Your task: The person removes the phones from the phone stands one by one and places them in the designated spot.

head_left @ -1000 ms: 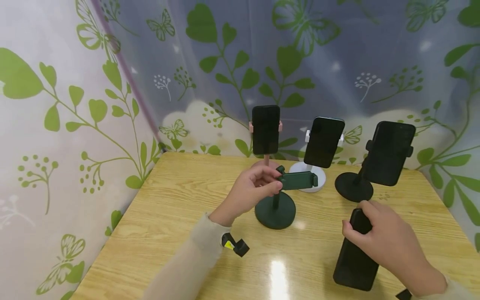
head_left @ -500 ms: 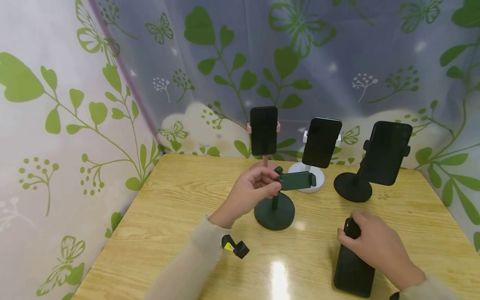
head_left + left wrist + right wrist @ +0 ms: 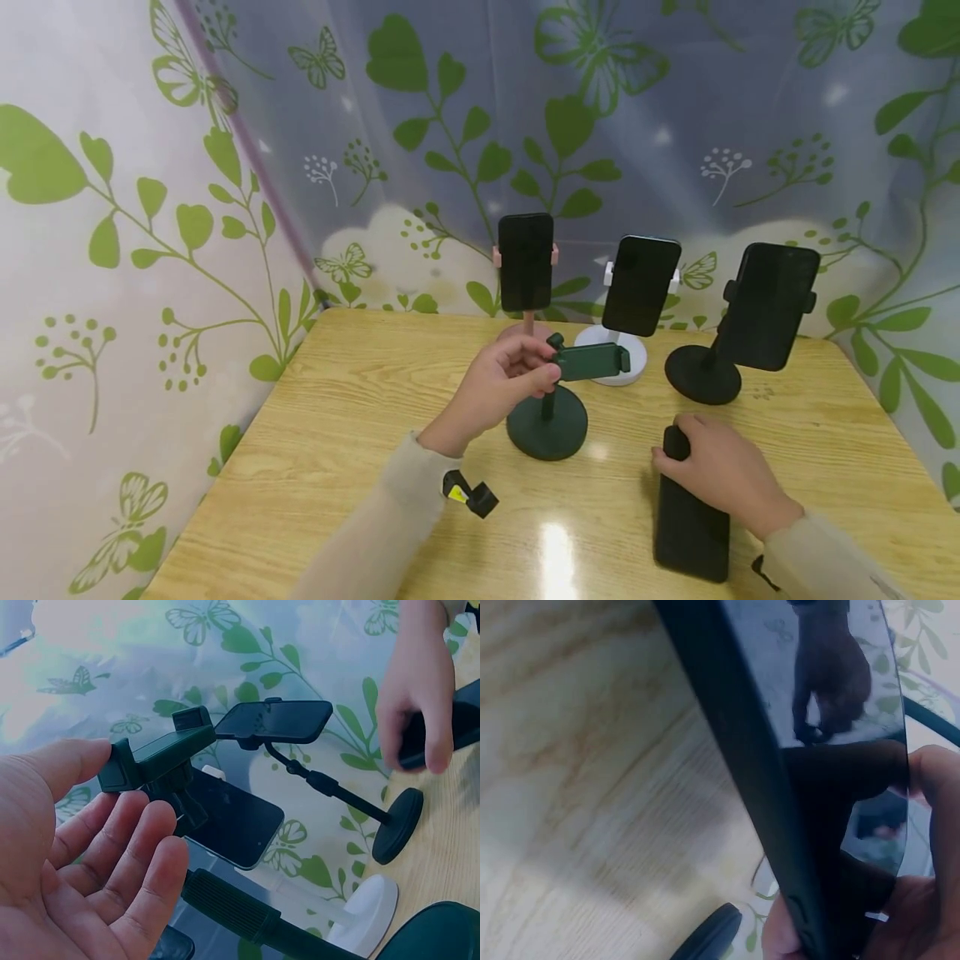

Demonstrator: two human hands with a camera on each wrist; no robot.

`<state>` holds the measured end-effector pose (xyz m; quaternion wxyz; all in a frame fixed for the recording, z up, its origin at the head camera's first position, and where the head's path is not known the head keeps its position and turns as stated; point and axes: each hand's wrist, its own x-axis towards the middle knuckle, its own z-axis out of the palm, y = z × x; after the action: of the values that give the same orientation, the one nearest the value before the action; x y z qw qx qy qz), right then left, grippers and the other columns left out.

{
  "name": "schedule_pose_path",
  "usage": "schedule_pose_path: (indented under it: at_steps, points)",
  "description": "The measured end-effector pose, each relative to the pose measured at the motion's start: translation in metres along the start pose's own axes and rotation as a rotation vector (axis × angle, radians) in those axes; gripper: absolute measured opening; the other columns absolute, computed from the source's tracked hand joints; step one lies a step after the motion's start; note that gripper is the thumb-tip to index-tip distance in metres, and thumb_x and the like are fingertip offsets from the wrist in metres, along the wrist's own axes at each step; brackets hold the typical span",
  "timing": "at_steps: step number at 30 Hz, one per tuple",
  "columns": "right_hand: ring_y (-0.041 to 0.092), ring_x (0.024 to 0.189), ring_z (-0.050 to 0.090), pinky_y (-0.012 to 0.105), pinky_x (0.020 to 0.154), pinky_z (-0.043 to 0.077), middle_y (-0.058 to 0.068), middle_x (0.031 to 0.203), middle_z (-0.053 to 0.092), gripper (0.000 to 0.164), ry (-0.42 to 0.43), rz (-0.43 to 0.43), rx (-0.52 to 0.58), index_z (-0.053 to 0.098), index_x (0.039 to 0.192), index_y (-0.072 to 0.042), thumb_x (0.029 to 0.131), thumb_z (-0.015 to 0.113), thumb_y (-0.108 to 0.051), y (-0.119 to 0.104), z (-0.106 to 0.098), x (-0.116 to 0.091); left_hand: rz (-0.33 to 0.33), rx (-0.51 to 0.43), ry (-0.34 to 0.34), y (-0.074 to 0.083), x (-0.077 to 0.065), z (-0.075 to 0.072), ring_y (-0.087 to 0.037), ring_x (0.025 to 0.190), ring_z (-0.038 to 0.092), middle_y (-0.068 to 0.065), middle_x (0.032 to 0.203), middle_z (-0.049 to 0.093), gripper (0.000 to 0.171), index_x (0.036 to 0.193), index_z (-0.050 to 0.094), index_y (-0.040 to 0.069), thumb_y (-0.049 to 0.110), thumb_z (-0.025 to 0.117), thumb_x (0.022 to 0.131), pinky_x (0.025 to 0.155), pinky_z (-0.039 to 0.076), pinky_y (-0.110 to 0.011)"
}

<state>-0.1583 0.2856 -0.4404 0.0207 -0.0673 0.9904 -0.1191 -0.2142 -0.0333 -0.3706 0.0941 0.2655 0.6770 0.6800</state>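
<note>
A dark green phone stand (image 3: 550, 429) stands on the wooden table, its clamp (image 3: 596, 362) lying sideways and holding no phone. My left hand (image 3: 498, 379) pinches the left end of this clamp; in the left wrist view the thumb and fingertips meet at its end jaw. Right of the stand, my right hand (image 3: 723, 468) grips a black phone (image 3: 692, 529) near its upper end, thumb on the left edge. The right wrist view shows the side and glossy screen of the phone (image 3: 735, 742) close up, with a hand reflected in it. Part of its upper end is hidden by the fingers.
Behind stand a pink phone stand (image 3: 528, 321), a white one (image 3: 633, 354) and a black one (image 3: 701, 379), each carrying a black phone. A patterned curtain (image 3: 450, 125) hangs along the back of the wooden table (image 3: 360, 375).
My right hand has shifted left with the black phone, which has turned to lie straighter. My left hand keeps its pinch on the green clamp.
</note>
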Motion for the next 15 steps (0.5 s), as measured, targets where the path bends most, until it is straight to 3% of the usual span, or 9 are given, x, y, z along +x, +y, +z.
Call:
schedule_pose_path:
  at_steps: [5,8,11,15]
  points:
    - [0.038,0.094,0.067,0.057,0.075,0.056,0.024,0.113,0.069,0.064,-0.041,0.004,0.014,0.063,0.126,0.007,0.093,0.068,-0.048,0.003,0.006,0.017,0.002,0.005,0.005,-0.002,0.000,-0.001,-0.014,0.084,0.069,-0.009,0.099,0.068,0.023,0.121,0.065,-0.001,0.009,0.069,0.100,0.079,0.060,-0.030]
    - [0.031,0.080,0.064,0.048,0.065,0.053,0.017,0.100,0.068,0.061,-0.061,0.008,0.014,0.063,0.121,0.005,0.092,0.068,-0.048,0.004,0.009,0.026,0.003,0.011,0.009,-0.002,0.000,-0.001,-0.014,0.084,0.069,-0.010,0.099,0.068,0.023,0.121,0.065,-0.001,0.008,0.069,0.100,0.079,0.061,-0.031]
    - [0.023,0.066,0.054,0.038,0.054,0.043,0.008,0.084,0.061,0.055,-0.077,0.016,0.021,0.061,0.112,0.002,0.091,0.069,-0.048,0.002,0.012,0.034,0.004,0.018,0.013,-0.003,0.000,0.000,-0.013,0.083,0.069,-0.011,0.099,0.068,0.023,0.121,0.065,-0.002,0.008,0.069,0.100,0.079,0.061,-0.031]
    - [0.022,0.062,0.050,0.035,0.051,0.036,0.005,0.078,0.054,0.050,-0.089,0.029,0.039,0.058,0.105,-0.001,0.091,0.069,-0.047,0.000,0.014,0.040,-0.001,0.016,0.015,-0.001,0.000,0.001,-0.013,0.083,0.069,-0.009,0.099,0.069,0.022,0.120,0.065,-0.002,0.007,0.069,0.100,0.079,0.061,-0.030]
